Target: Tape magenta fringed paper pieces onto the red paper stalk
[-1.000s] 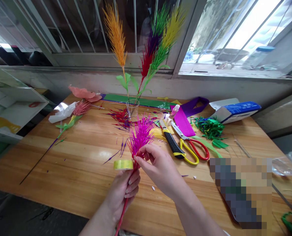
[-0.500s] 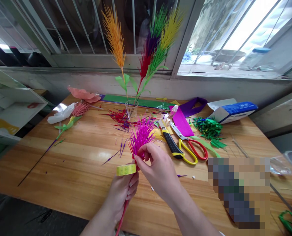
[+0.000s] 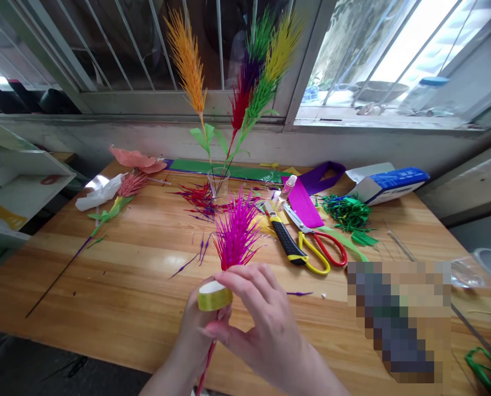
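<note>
- While the left hand (image 3: pixel 196 335) is clenched around the red stem (image 3: pixel 204 368) of a magenta spiky paper flower (image 3: pixel 236 234), the flower head stands upright above the worktop (image 3: pixel 138 275), near its front edge.
- A small roll of yellow-green tape (image 3: pixel 214 296) sits on top of the left hand, touching the stem just below the magenta head.
- The right hand (image 3: pixel 257 324) lies over the stem beside the tape roll, with its fingers (image 3: pixel 245 280) curved around it; whether the grip of this hand really pinches the stem or the tape, I cannot tell.
- Behind the flower, a yellow and black utility knife (image 3: pixel 285 237) and scissors (image 3: pixel 317 247) with red and yellow handles lie side by side on the worktop.
- Further back a clear cup (image 3: pixel 219 182) holds tall paper stalks in orange (image 3: pixel 186 58), red, green and yellow.
- At the right there are green paper scraps (image 3: pixel 347 214), a magenta paper strip (image 3: pixel 301 202) and a blue and white box (image 3: pixel 388 184).
- At the left a pink paper flower (image 3: pixel 130 185) lies on its side, well apart from the hands.
</note>
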`<state>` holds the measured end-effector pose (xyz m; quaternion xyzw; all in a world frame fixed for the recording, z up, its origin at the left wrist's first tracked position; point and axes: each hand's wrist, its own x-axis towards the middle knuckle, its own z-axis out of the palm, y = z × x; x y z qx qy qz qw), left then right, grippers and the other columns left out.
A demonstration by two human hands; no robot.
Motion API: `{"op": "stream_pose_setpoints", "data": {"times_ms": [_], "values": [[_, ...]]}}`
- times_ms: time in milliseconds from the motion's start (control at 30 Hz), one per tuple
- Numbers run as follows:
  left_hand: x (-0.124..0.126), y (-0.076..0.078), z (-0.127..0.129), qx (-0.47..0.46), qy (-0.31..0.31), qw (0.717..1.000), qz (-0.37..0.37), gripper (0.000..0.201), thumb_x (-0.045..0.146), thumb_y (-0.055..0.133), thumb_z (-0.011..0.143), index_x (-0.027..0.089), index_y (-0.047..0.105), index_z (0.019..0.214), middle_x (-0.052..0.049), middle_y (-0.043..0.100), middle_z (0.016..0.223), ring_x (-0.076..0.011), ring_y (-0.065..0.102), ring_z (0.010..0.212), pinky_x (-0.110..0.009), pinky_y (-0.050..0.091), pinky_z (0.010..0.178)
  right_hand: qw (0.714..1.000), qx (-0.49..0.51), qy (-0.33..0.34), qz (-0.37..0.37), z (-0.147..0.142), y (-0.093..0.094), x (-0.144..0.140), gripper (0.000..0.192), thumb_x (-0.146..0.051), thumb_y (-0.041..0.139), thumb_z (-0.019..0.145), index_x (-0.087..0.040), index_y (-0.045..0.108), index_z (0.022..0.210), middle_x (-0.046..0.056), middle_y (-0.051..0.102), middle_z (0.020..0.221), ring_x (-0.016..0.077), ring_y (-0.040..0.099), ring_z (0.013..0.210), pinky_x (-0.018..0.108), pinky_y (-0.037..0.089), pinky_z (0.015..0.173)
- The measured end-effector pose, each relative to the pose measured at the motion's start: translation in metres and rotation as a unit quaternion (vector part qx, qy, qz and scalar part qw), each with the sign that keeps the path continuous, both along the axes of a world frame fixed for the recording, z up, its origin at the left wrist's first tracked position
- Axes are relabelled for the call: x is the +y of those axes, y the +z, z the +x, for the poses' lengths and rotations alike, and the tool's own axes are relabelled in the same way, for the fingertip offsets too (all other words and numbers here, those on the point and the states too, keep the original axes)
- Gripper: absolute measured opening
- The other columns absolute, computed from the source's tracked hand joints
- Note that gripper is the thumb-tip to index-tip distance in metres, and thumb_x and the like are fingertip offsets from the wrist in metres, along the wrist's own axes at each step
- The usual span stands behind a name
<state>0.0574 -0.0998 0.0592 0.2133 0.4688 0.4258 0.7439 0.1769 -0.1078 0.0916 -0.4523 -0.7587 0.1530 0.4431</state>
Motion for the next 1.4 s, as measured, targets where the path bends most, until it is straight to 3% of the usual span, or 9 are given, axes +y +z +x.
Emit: {"op": "stream_pose_setpoints", "data": {"times_ms": [133,300,500,667,800,1100,1400], "values": [[-0.001,-0.001,0.0,0.021,-0.01,1.0,0.004,0.02,0.031,0.068,0.062,0.017,0.053,0.061,0.01,0.03,0.038,-0.001,0.017,0.032,-0.014,0.013,0.03,0.997,0.038,-0.046,0.045,-0.007,-0.008,-0.012,0.035,-0.004,0.048,0.073,-0.02,0.049,0.105,0.005,0.063,0.086,0.016,0.056,0.078,0.03,0.044,0.07],[0.004,-0.003,-0.002,0.004,0.002,1.0,-0.021,0.029,0.043,0.068,0.061,0.016,0.057,0.068,0.01,0.035,0.037,-0.0005,0.017,0.026,-0.014,0.014,0.025,0.986,0.088,-0.095,0.103,-0.017,-0.025,-0.031,0.038,-0.003,0.051,0.067,-0.019,0.049,0.102,0.003,0.063,0.074,0.0143,0.059,0.066,0.03,0.044,0.069],[0.007,0.002,-0.004,-0.077,-0.02,0.996,-0.03,0.028,0.039,0.068,0.063,0.013,0.057,0.067,0.012,0.031,0.036,0.0021,0.007,0.028,-0.009,0.011,0.023,0.981,0.167,-0.095,0.031,-0.011,-0.034,-0.038,0.038,-0.002,0.051,0.069,-0.02,0.049,0.102,0.002,0.056,0.072,0.0125,0.049,0.059,0.026,0.042,0.054],[0.005,0.006,-0.007,-0.149,-0.05,0.987,-0.028,0.026,0.038,0.058,0.075,0.013,0.056,0.067,0.012,0.03,0.036,0.0023,0.004,0.027,-0.007,0.014,0.022,0.979,0.181,-0.094,0.02,-0.003,-0.038,-0.037,0.037,-0.002,0.049,0.071,-0.02,0.049,0.103,0.004,0.056,0.078,0.015,0.05,0.068,0.027,0.042,0.057],[0.003,0.003,-0.011,-0.194,-0.059,0.979,-0.024,0.025,0.041,0.057,0.074,0.016,0.054,0.071,0.011,0.035,0.039,0.0025,0.006,0.025,-0.006,0.014,0.021,0.978,0.183,-0.099,0.004,-0.002,-0.043,-0.036,0.036,-0.002,0.046,0.074,-0.021,0.048,0.104,0.005,0.056,0.082,0.0159,0.051,0.072,0.028,0.043,0.059],[0.006,0.002,-0.006,-0.05,-0.033,0.998,0.003,0.029,0.042,0.065,0.066,0.017,0.05,0.067,0.012,0.039,0.036,0.0012,0.013,0.022,-0.009,0.017,0.02,0.98,0.171,-0.097,0.029,0.0,-0.036,-0.029,0.036,0.002,0.045,0.073,-0.021,0.052,0.099,0.004,0.052,0.081,0.0155,0.05,0.075,0.03,0.044,0.064],[0.007,0.002,-0.01,-0.026,-0.047,0.999,0.001,0.034,0.048,0.062,0.066,0.018,0.047,0.066,0.012,0.037,0.034,0.0013,0.014,0.023,-0.01,0.013,0.023,0.981,0.151,-0.118,0.03,-0.007,-0.028,-0.02,0.035,0.002,0.044,0.074,-0.022,0.056,0.096,0.003,0.052,0.081,0.0147,0.051,0.074,0.03,0.043,0.064]]}}
